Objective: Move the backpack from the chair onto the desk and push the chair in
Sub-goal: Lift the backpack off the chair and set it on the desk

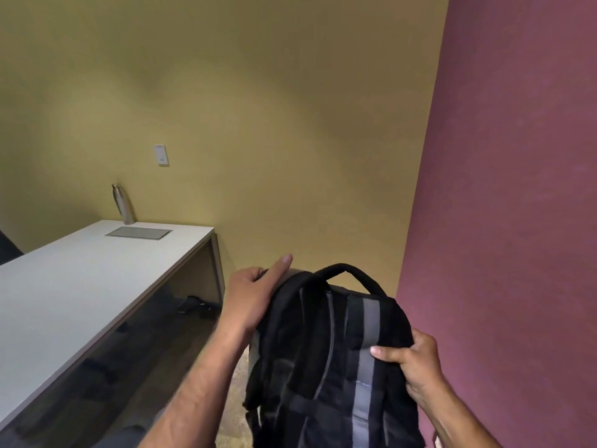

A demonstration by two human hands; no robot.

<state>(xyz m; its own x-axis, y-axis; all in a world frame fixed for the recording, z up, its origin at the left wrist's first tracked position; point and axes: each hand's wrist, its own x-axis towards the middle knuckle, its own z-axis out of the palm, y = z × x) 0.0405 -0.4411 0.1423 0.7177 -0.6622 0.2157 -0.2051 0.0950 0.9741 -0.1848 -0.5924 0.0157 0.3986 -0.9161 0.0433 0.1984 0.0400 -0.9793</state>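
A black backpack [326,360] with grey stripes and a top carry loop hangs upright in front of me, straps facing me. My left hand [255,292] grips its upper left corner, index finger pointing out. My right hand [413,363] is closed on its right shoulder strap. The white desk [64,295] lies to the left, apart from the backpack. No chair is clearly visible; a dark shape shows at the far left edge.
A steel bottle [123,204] stands at the desk's far end beside a grey cable hatch [139,233]. A yellow wall with a white switch plate [161,154] is ahead. A maroon wall [517,189] is close on the right. Dark items lie under the desk [193,305].
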